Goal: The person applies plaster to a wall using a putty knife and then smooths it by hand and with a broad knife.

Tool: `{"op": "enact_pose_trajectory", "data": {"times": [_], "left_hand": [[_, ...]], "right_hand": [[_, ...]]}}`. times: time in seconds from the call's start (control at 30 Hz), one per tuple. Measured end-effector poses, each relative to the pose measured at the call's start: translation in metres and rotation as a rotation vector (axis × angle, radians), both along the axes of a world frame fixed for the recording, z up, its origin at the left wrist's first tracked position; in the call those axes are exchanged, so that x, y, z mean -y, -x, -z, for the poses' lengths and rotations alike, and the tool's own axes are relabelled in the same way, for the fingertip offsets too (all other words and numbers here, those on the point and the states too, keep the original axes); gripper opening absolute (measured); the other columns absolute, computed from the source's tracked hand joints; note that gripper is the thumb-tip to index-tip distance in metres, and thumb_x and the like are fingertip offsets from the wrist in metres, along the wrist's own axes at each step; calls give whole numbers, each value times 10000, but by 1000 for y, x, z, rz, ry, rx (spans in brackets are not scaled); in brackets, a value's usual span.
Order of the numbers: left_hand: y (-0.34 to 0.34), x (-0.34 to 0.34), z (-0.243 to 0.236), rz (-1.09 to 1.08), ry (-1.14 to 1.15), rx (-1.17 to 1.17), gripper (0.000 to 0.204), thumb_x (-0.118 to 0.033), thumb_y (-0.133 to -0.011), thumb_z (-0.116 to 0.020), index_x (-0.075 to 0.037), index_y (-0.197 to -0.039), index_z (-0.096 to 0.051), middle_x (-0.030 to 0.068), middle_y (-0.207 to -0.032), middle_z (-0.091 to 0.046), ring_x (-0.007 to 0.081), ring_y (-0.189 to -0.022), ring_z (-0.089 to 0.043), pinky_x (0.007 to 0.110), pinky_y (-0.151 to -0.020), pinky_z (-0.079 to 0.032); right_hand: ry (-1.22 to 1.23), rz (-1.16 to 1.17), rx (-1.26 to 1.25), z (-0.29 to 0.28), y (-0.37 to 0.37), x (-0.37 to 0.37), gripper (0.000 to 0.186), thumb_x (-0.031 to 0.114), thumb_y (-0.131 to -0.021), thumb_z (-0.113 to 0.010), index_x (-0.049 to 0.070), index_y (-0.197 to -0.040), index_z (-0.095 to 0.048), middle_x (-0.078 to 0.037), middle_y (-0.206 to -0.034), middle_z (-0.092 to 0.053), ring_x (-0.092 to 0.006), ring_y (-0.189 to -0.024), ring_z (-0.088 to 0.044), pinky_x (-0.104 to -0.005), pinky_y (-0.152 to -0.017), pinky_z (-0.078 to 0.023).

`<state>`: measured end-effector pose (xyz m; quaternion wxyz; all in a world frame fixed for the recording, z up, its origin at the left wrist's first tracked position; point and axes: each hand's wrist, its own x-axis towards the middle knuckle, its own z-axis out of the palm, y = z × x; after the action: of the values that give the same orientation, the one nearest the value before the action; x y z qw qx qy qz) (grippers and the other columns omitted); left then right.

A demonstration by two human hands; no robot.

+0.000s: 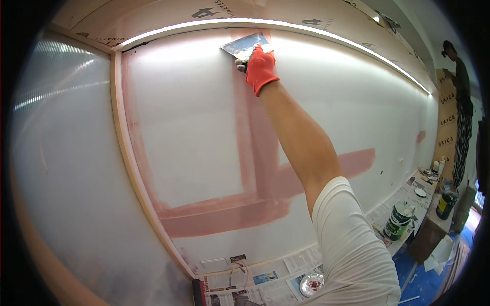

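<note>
My right hand (261, 69), in a red glove with grey fingertips, reaches high up the white wall (189, 127). Its fingers are wrapped round a wide putty knife (244, 47), whose broad metal blade lies at the wall just below a bright light strip (265, 22). Whitish material shows on the blade near the glove. Under the hand runs a vertical pink band (263, 148) of filler, which meets a wide pink band (219, 220) low on the wall. The knife's handle is mostly hidden by the glove. My left hand does not show.
Newspaper (260, 278) covers the ledge below, where a round dish (311, 284) sits beside my sleeve. Loose wires (239, 265) hang from a wall opening. A green bucket (398, 220) stands at right. Another person (462, 97) stands far right. A translucent panel (61, 153) borders the left.
</note>
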<state>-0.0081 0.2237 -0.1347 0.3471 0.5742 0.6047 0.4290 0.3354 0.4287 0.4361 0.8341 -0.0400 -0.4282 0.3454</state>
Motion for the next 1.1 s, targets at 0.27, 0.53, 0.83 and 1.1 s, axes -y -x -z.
{"op": "enact_pose_trajectory", "data": {"times": [0.27, 0.53, 0.83, 1.1], "left_hand": [[3, 3, -1, -17, 23, -15, 621, -568, -930, -547, -15, -1196, -643, 218, -1040, -673, 309, -945, -630, 432, -836, -499], [-3, -4, 0, -1, 11, -1, 634, -574, -923, -553, -10, -1199, -641, 223, -1050, -672, 314, -958, -630, 432, -843, -500], [-7, 10, 18, -11, 54, -20, 650, -582, -916, -560, -3, -1201, -639, 228, -1060, -670, 321, -972, -630, 432, -850, -500], [-33, 22, 66, 68, 132, -60, 664, -588, -909, -566, 2, -1204, -637, 233, -1069, -669, 326, -985, -630, 432, -856, -500]], "right_hand": [[-35, -16, 409, 15, 27, 7, 285, 287, -1033, -497, 22, -1134, -467, -164, -751, -645, -290, -458, -627, -383, -354, -498], [-91, 129, 378, 3, 30, -29, 348, 353, -1039, -485, 13, -1052, -557, -162, -783, -664, -260, -593, -663, -379, -479, -532], [-88, -34, 1193, 80, 91, 41, 359, 328, -1008, -578, -12, -1114, -628, -99, -830, -681, -172, -622, -637, -312, -510, -513], [-437, -170, 300, 62, 27, -1, 303, 297, -1031, -511, 8, -1091, -580, -109, -925, -668, -220, -828, -694, -374, -722, -606]]}}
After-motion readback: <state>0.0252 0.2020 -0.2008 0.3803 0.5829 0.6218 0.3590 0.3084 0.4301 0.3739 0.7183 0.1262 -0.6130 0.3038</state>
